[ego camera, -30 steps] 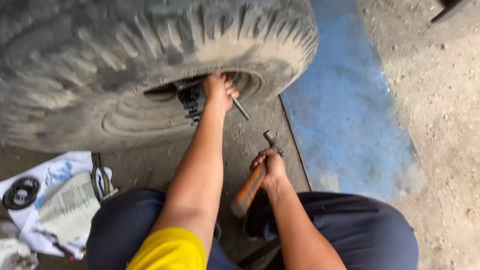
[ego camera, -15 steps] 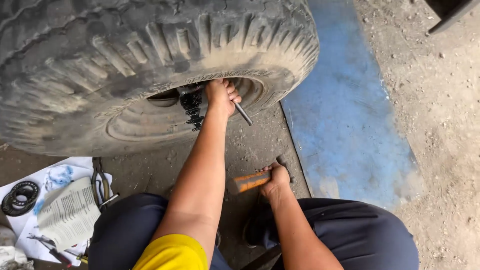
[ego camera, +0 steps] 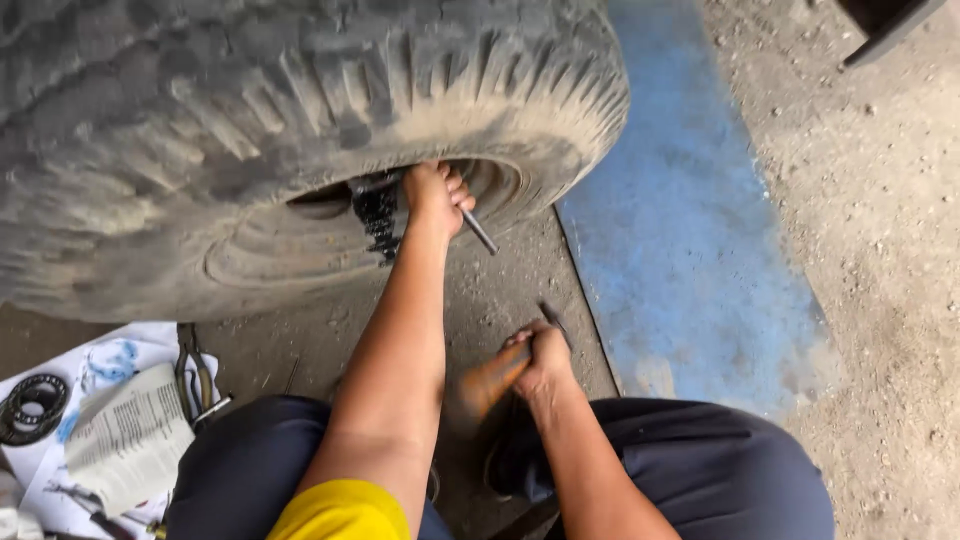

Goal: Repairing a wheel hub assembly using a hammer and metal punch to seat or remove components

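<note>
Left hand: your left hand [ego camera: 436, 196] was closed around a thin metal punch [ego camera: 479, 232], its tip hidden at the wheel centre, at 12 o'clock from your knees.
Right hand: your right hand [ego camera: 542, 358] gripped a hammer [ego camera: 490, 382] by its orange wooden handle, low at 6 o'clock from the punch; the head was blurred.
Tyre: the big dusty tyre [ego camera: 300, 130] filled the upper left of the view.
Ground: paper [ego camera: 125, 440], a bearing ring [ego camera: 32, 408] and pliers [ego camera: 192, 372] lay at 8 o'clock.
Technique: you did best, I judge, holding the punch steady, fingers clear of its struck end, and striking squarely.
</note>
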